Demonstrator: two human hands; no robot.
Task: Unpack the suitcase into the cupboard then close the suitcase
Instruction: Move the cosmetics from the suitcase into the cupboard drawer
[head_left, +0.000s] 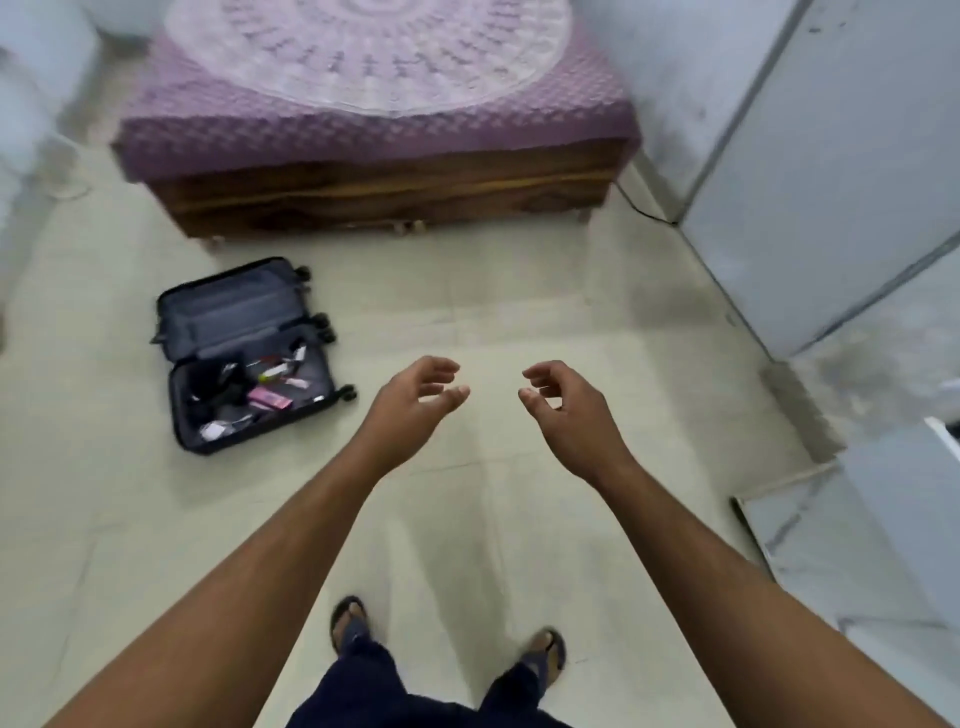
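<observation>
Standing: the person is upright on the pale tiled floor, both arms stretched forward, feet in dark sandals at the bottom of the view.
Left hand: the left hand is loosely open, fingers a little curled, and it holds nothing.
Right hand: the right hand is the same, relaxed and empty; the two palms face each other.
Suitcase: the dark grey hard-shell wheeled suitcase lies open and flat on the floor, so both halves are reachable from above; small items, among them a pink packet, lie in the near half, and the far half looks empty.
Relation: the suitcase is to the left of the left hand and well apart from it, lower down.
Cupboard: the pale grey cupboard stands on the right, near the right hand's side.
Bed: the wooden bed with purple patterned cover is behind the suitcase.
Judgement: unpacking seems unfinished; the person probably must bend toward the suitcase.
</observation>
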